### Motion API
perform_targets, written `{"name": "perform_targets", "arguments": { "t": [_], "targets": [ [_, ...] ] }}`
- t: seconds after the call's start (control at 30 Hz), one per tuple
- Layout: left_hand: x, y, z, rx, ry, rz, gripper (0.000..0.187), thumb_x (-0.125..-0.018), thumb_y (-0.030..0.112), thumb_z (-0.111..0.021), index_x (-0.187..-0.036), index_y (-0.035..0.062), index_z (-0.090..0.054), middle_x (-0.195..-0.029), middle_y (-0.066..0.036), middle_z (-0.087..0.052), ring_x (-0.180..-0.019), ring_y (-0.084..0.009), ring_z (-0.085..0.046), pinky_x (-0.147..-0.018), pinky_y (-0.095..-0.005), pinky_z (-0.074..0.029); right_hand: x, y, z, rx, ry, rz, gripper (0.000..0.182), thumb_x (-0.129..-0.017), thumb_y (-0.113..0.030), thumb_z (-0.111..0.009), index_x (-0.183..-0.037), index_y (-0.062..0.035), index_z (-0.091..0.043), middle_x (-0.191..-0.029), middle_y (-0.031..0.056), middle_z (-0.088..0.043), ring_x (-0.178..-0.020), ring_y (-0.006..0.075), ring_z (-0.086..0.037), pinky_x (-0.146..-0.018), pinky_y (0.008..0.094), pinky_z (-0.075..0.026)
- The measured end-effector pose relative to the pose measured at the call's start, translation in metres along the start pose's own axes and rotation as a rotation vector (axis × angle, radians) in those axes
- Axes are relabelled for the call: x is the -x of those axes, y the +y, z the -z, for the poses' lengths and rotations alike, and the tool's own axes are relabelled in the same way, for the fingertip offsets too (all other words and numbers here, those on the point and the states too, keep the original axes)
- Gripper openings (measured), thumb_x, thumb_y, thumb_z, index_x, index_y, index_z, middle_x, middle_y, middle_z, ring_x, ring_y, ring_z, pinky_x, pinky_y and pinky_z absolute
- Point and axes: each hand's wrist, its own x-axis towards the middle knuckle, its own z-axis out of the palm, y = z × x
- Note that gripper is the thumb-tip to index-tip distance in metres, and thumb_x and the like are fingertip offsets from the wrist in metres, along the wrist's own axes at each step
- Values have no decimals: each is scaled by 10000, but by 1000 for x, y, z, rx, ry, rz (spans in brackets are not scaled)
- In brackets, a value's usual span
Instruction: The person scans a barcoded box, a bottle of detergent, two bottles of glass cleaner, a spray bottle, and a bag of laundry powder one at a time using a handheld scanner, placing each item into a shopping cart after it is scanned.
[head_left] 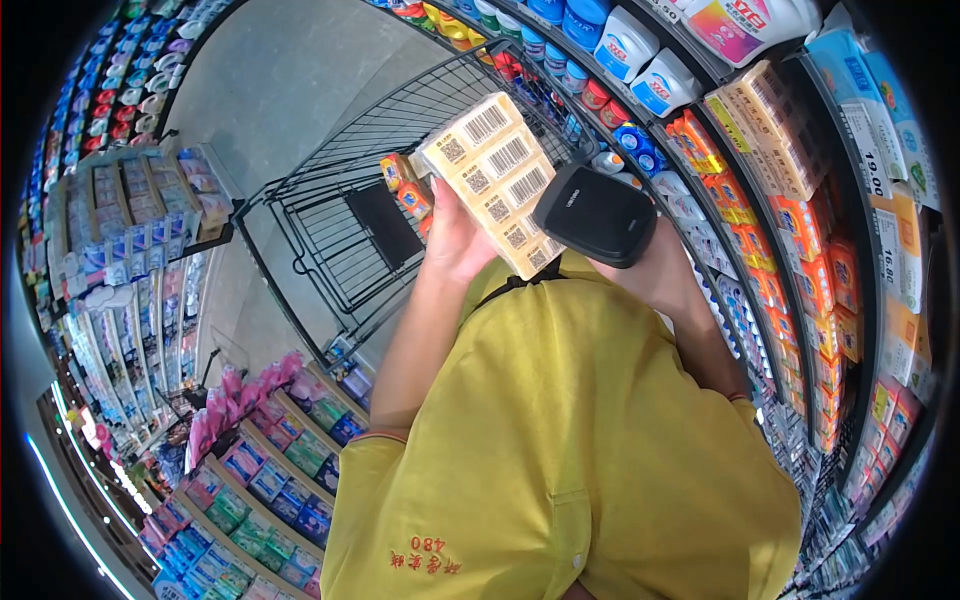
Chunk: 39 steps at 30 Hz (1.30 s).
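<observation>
My left hand (458,234) is wrapped round the lower left side of a beige multi-pack (508,185) of several bars or small boxes. Its upward face carries a row of barcodes and square codes. Close to the pack's right edge is a black handheld device (597,215) with rounded corners and small lettering. It overlaps the pack's edge in this view. My right hand (650,258) is closed on the device from below, its fingers mostly hidden behind it. Both are held in front of my chest, over the near end of a shopping cart.
The black wire cart (335,255) stands ahead, with orange packs (408,195) inside. Shelves on the right hold similar beige packs (775,130), orange packs (790,215) and white bottles (665,85). A stacked display (130,215) is left, and pink and blue packs (265,470) line the lower-left shelves.
</observation>
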Motion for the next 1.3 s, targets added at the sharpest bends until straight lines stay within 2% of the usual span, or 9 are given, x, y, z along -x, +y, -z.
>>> {"name": "perform_targets", "arguments": {
  "t": [0.07,0.17,0.4,0.57,0.9,1.0,1.1,1.17,1.3],
  "targets": [
    [0,-2,0,-18,26,6,821,-826,622,-516,-1435,115,-297,-1437,-115,-376,-1309,-292,-382,-1073,-477,-327,0,-6,-1,15,-64,-143,249,-709,-151,-717,-906,-13,-652,-763,166,-663,-745,211,-686,-645,313,-504],
    [1,-2,2,-37,31,11,810,-838,624,-482,-1436,113,-291,-1444,-112,-365,-1315,-287,-371,-1075,-470,-325,-2,-6,-3,18,-66,-168,229,-710,-153,-720,-868,-4,-647,-744,170,-658,-751,225,-689,-637,311,-500],
    [2,-3,8,-44,36,12,799,-850,625,-452,-1440,112,-282,-1446,-107,-362,-1315,-283,-371,-1074,-460,-327,-3,0,-4,37,-96,-182,221,-716,-152,-718,-858,0,-643,-755,175,-659,-781,247,-690,-631,315,-497],
    [1,-3,-1,-87,146,-3,825,-828,669,-466,-1419,108,-334,-1427,-125,-393,-1290,-299,-404,-1056,-471,-343,-5,4,-5,8,-89,-177,212,-721,-153,-716,-851,-2,-645,-755,164,-664,-765,224,-691,-629,304,-492],
    [0,-3,0,-95,147,-11,819,-834,663,-459,-1422,109,-328,-1428,-121,-391,-1296,-294,-395,-1063,-471,-332,-10,-3,-2,45,-92,-161,219,-720,-159,-720,-852,-1,-646,-747,157,-668,-762,220,-692,-621,303,-493],
    [0,-2,4,-27,65,8,752,-878,600,-431,-1438,120,-286,-1446,-103,-364,-1321,-280,-362,-1079,-461,-316,-11,-3,-2,-14,-62,-113,237,-724,-134,-725,-912,-11,-649,-815,146,-682,-793,209,-686,-664,295,-499],
    [1,-1,4,-78,55,-3,749,-872,587,-457,-1435,121,-293,-1437,-103,-377,-1315,-280,-372,-1075,-464,-324,-15,-10,3,-60,6,69,282,-731,-100,-720,-990,-21,-641,-907,123,-687,-838,182,-670,-722,288,-502],
    [2,0,3,-135,69,1,752,-864,581,-479,-1431,121,-298,-1428,-100,-388,-1307,-280,-384,-1068,-469,-335,-14,-21,14,-81,-6,-74,317,-735,-75,-716,-1035,-21,-626,-964,104,-679,-855,162,-647,-763,287,-498],
    [0,0,1,-107,84,-8,751,-864,578,-487,-1429,120,-300,-1423,-96,-394,-1301,-276,-394,-1064,-471,-341,-12,-19,24,-161,2,-136,297,-732,-79,-718,-1008,-14,-632,-949,93,-680,-842,158,-642,-759,292,-500]
  ]
}}
